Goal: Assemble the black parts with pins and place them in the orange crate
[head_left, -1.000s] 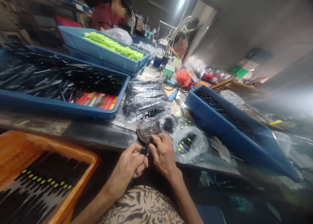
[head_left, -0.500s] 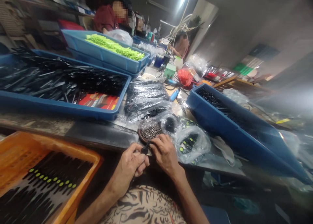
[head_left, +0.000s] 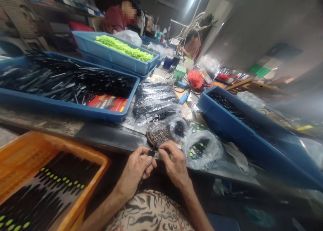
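The left hand point(head_left: 138, 165) held a black round-ended piece point(head_left: 151, 153) by the surface's point(head_left: 63, 125) front edge, long axis toward the fastener bowl point(head_left: 148, 137). The right hand point(head_left: 174, 162) was just beside it — its grip could not be told.

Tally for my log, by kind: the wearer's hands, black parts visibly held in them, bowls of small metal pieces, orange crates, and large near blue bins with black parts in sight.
Wearer's hands: 2
Held black part: 1
Bowl of small metal pieces: 1
Orange crate: 1
Blue bins with black parts: 2
Total: 7
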Demonstrator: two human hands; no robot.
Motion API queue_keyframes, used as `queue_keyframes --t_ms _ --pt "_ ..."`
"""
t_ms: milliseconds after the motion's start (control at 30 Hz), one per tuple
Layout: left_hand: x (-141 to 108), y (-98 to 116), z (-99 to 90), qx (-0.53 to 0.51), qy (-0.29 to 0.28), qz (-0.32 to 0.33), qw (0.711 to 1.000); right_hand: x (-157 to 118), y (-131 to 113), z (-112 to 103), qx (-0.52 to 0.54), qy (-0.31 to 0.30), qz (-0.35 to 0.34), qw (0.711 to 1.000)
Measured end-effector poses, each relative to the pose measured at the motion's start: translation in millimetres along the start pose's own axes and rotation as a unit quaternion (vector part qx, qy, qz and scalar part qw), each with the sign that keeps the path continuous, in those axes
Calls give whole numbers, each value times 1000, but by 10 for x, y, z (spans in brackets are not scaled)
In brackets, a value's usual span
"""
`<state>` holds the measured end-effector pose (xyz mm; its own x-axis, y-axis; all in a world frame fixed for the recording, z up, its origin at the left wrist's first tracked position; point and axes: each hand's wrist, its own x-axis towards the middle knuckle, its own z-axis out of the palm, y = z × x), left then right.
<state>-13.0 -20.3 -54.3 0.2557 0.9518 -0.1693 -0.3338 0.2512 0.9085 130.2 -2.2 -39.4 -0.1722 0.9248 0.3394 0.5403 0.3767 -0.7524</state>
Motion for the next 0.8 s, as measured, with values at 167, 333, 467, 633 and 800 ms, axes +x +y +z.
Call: queue_keyframes --t_ms 167,333,467,633,800 --pt "-6 -23 -8 50 13 18 998 -144 -88 125 181 -2 123 976" --pt "18 -31 17 72 30 27 997 -134 -14 217 136 28 136 981" --pt "56 -13 58 78 42 28 996 -118 -18 216 112 51 119 985" --pt "64 28 112 128 50 54 989 -106 -59 180 115 69 126 983" --pt "83 36 154 147 40 63 986 -111 -3 158 167 84 182 965"
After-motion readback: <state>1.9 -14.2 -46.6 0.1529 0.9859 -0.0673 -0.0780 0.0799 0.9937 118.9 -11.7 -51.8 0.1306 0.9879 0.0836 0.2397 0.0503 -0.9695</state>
